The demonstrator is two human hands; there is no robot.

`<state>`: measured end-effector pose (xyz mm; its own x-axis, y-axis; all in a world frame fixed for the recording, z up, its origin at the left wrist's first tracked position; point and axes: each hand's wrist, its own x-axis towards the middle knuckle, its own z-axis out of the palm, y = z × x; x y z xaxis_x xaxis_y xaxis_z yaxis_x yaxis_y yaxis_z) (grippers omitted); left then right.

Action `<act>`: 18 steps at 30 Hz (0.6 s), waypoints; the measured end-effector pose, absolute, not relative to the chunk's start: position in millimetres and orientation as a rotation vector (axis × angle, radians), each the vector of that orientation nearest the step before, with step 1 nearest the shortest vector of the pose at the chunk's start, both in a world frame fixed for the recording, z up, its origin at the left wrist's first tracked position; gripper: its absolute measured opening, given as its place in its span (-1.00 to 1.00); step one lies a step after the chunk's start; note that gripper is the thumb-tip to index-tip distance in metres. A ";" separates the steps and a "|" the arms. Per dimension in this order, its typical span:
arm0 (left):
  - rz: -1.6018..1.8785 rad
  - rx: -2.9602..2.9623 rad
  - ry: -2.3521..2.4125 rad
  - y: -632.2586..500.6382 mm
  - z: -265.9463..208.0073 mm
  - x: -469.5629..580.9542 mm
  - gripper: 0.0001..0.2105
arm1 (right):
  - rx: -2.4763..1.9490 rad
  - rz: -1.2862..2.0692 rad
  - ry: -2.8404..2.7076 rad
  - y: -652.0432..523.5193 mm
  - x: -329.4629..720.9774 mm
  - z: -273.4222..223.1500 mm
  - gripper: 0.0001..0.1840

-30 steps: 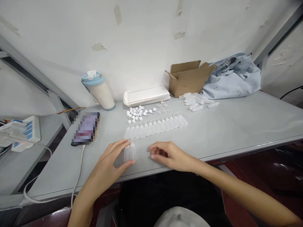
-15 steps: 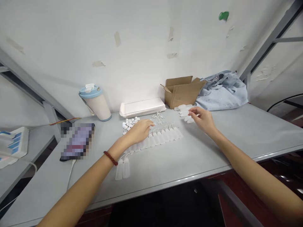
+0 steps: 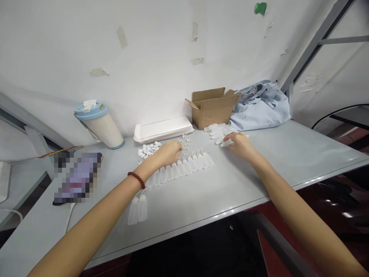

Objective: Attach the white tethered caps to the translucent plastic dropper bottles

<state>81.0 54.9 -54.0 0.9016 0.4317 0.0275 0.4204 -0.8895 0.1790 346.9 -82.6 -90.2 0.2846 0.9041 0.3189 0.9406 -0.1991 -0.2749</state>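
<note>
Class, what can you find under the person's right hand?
Under the right hand, a translucent piece partly shows, near other loose pieces. Anything else beneath is covered and cannot be seen.

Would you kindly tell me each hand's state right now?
Left hand: fingers curled near the white strings; any hold is hidden.
Right hand: fingers bent at a translucent piece; firm grip cannot be told.

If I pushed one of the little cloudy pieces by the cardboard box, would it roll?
The cloudy pieces would probably slide more than roll, since they look long and flattish. They're likely light, being small beside the right hand, and fairly stiff, as none looks crumpled.
</note>
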 end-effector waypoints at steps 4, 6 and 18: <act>0.117 2.899 0.668 54.8 -56.7 79.8 -0.81 | -2.140 -0.141 -1.691 -84.5 336.3 -88.8 -0.65; 0.146 2.898 0.670 55.4 -59.9 79.9 -0.81 | -2.120 -0.142 -1.697 -85.6 329.5 -88.3 -0.68; 0.829 2.681 0.836 4.1 -30.8 40.0 -0.83 | -1.790 -0.069 -1.455 -97.8 294.6 -76.5 -0.81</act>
